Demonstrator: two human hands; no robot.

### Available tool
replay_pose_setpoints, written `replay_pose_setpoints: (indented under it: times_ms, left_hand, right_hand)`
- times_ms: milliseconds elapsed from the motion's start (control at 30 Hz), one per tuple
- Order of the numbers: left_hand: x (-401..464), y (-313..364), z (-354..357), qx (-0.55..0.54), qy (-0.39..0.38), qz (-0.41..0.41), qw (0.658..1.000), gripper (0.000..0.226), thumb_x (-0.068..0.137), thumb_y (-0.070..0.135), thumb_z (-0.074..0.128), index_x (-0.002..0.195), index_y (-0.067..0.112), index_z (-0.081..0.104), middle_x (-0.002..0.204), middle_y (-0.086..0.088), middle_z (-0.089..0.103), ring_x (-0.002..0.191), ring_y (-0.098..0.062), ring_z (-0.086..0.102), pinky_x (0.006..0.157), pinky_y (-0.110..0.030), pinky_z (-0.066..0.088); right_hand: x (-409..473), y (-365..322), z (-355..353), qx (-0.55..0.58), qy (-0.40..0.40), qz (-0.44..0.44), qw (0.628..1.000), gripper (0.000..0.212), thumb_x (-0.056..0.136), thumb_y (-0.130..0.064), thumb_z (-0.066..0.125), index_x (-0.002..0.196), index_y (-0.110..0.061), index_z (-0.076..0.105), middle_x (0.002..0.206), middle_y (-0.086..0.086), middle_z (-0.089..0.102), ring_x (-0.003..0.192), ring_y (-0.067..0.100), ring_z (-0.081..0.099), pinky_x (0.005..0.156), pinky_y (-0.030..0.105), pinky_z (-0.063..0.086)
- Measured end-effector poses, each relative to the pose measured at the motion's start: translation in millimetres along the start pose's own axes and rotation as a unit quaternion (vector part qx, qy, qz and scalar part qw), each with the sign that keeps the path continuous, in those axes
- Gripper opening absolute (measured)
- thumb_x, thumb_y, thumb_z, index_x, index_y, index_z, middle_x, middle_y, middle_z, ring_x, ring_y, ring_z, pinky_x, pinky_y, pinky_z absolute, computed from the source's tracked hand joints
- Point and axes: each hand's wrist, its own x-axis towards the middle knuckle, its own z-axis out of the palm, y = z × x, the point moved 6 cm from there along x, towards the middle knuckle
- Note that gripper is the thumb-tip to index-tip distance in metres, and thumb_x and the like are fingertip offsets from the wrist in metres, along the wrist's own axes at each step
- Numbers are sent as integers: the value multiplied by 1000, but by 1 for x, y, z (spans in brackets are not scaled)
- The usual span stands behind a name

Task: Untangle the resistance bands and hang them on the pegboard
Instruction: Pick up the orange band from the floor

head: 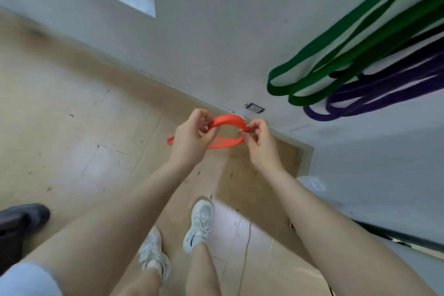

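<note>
The room is evenly and fairly brightly lit, soft daylight-like light with no hard glare. Shadows on the floor (72, 108) are faint and diffuse, a slightly darker patch lying near the corner under the wall (204, 43). The whole picture is soft with motion blur: the green bands (336, 55) and purple bands (374, 94) at the right edge smear, and the dark shoe (26, 216) at the left edge is hazy. The wide lens bends the skirting line and stretches the forearms toward the bottom corners.
</note>
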Motion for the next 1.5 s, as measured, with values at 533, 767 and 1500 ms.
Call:
replay_pose_setpoints:
  times_ms: [533,767,1500]
  left_hand:
    - [-50,350,-96,-88,-56,284,953,11,90,14,58,90,21,51,86,4,63,84,-13,64,72,-18,50]
    - [-46,417,-65,-120,-90,342,927,18,85,8,64,81,22,54,81,1,65,75,-9,64,72,-24,54]
    - [90,520,8,-43,0,409,912,23,93,15,53,86,36,50,83,17,60,74,7,58,69,-8,45]
  right_hand:
    - [-132,-288,-167,105,199,-223,949,28,94,-15,53,112,-28,37,98,0,61,85,13,60,72,22,50]
    - [-138,-304,-238,109,235,-261,930,16,96,-23,48,112,-25,48,93,5,62,77,16,67,65,31,59]
    - [18,-344,-367,72,400,-326,853,3,92,-29,55,94,-30,54,80,-23,58,68,-5,59,63,14,49]
